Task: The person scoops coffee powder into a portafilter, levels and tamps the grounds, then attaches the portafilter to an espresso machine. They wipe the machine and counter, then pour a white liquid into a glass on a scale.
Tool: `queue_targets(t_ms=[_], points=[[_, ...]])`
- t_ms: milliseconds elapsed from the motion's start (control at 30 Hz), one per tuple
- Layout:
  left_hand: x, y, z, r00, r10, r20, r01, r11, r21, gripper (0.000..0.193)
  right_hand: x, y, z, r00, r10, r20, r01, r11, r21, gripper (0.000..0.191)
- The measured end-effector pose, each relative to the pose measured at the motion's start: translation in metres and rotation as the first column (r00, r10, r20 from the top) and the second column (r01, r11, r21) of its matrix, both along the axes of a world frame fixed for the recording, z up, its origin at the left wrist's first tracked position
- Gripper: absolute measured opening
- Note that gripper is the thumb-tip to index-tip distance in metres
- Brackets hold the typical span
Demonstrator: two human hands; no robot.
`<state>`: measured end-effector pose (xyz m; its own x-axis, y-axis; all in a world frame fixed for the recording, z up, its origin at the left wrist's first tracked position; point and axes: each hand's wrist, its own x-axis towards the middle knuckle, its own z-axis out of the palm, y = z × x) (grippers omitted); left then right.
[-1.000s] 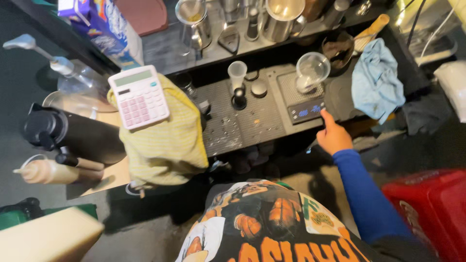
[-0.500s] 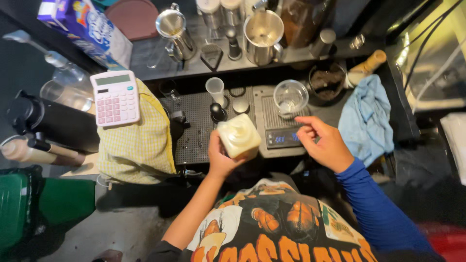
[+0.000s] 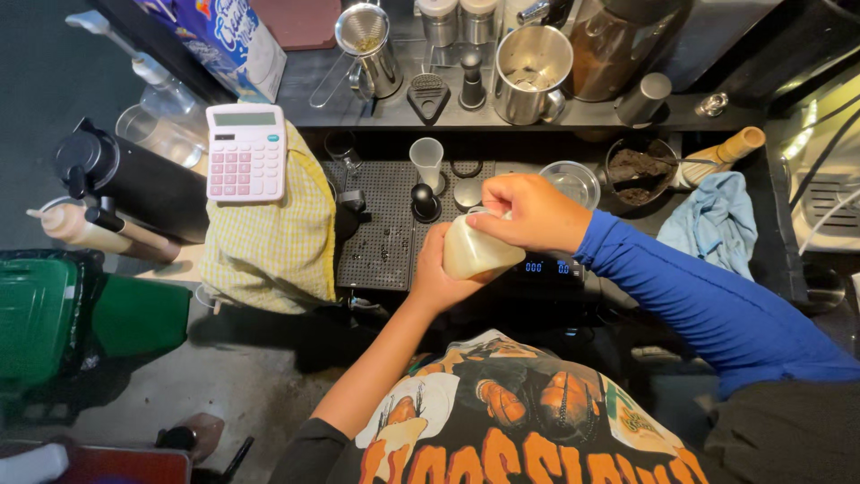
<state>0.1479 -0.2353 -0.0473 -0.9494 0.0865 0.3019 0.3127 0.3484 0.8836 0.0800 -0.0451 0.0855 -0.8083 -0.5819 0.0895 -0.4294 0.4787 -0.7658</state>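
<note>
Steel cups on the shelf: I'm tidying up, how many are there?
2: a strainer-topped steel cup left of centre and a wider steel cup right of it. The shelf's cropped top may hide more.

— How are your hands set?
— Your left hand (image 3: 439, 273) is cupped from below, bare forearm angled up from your chest, fingers wrapped around something.
— And the other?
— Your right hand (image 3: 528, 213), blue-sleeved arm bent in from the right, is curled over the top; its fingertips are hidden, probably pinching.
</note>
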Motion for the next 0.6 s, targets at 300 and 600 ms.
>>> queue_targets(t_ms=[300,600], points=[[-0.011,0.002,-0.006,0.998,-0.064,0.008,0.064,0.998,0.009,0.077,-0.003,0.009,-0.026,0.985,-0.134,0.111,0.144,0.986,-0.083,0.055],[0.000,0.007,0.006,0.981,-0.039,-0.189,0.018,0.993,-0.114,0.096,-0.007,0.045,0.017,0.984,0.072,-0.166,-0.067,0.997,0.033,0.026]])
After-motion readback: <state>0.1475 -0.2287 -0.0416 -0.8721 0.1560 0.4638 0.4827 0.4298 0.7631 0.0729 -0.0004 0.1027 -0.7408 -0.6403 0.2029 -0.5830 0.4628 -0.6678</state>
